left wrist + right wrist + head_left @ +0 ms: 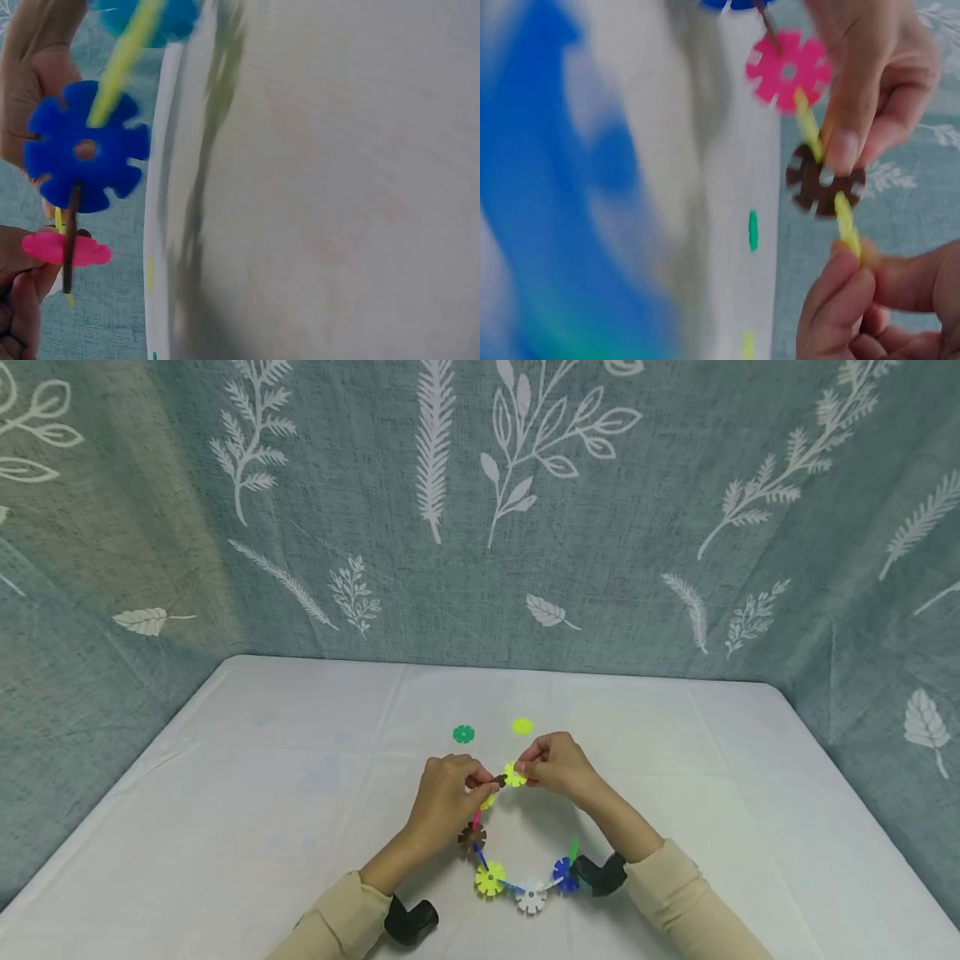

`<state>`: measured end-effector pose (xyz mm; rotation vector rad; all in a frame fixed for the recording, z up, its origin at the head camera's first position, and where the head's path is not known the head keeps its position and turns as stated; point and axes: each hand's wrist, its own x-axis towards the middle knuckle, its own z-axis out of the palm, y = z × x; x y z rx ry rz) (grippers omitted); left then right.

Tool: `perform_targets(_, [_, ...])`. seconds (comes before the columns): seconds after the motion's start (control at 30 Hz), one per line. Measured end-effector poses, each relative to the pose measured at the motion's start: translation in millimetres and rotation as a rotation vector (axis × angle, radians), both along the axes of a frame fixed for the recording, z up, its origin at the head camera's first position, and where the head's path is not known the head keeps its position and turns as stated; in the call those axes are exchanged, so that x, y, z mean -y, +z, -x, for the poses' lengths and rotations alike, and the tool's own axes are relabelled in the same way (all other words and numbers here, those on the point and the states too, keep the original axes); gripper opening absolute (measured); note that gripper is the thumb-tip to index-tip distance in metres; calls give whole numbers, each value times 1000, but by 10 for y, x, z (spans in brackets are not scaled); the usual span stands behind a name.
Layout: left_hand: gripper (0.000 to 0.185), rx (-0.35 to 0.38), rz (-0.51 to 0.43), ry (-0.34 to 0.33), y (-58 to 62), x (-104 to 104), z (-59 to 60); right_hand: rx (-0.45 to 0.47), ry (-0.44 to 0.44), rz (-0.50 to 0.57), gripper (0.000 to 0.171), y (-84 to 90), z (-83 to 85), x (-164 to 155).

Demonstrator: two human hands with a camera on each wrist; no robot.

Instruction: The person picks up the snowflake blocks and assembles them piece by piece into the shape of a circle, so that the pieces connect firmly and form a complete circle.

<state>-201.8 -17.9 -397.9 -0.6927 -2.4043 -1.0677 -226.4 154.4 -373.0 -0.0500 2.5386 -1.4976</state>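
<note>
My left hand (pixel 447 785) pinches a small brown notched disc (pixel 806 191) between thumb and fingertips. To its right, my right hand (pixel 562 768) pinches a yellow notched disc (pixel 514 774), whose slot meets the brown one's edge. From my left fingers hangs a curved chain of interlocked plastic discs, among them a pink disc (pixel 789 71), a blue disc (pixel 88 146) and a white disc (pixel 531 898). The chain's other end, with a green disc (pixel 574 849), lies near my right wrist. My fingers partly cover the brown and yellow discs.
A loose green disc (pixel 463 734) and a loose yellow disc (pixel 522 726) lie beyond my hands on the white-covered table (pixel 300 777). A leaf-patterned curtain (pixel 465 585) stands behind the table. Black devices (pixel 411 922) sit at both wrists.
</note>
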Motion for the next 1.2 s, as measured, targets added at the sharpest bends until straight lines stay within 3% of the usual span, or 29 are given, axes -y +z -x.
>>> perform_targets(0.27, [16, -64, 9, 39, -38, -37, -34, 75, -28, 32, 7, -41, 31, 56])
perform_targets(0.37, [15, -48, 35, 38, -22, -36, -40, 75, -17, 21, 7, -39, 34, 57])
perform_targets(0.43, [12, 24, 50, 10, 4, -13, -40, 59, 14, 21, 7, -39, 30, 46])
perform_targets(0.6, [7, 352, 23, -110, 82, 105, 26, 28, 126, 38, 11, -62, 36, 2])
perform_targets(0.67, [7, 441, -2, -133, 102, 142, 74, 38, 148, 49, 13, -79, 40, -10])
perform_targets(0.87, [16, 595, -90, -128, 80, 163, 214, 44, 164, 87, 14, -123, 46, -2])
perform_targets(1.0, [18, 714, -142, -132, 56, 155, 245, 32, 210, 99, 16, -120, 44, 3])
perform_targets(1.1, [17, 746, -160, -120, 50, 153, 236, 11, 231, 100, 20, -119, 50, -23])
perform_targets(1.2, [17, 760, -170, -105, 45, 164, 216, -13, 172, 92, 25, -140, 77, -74])
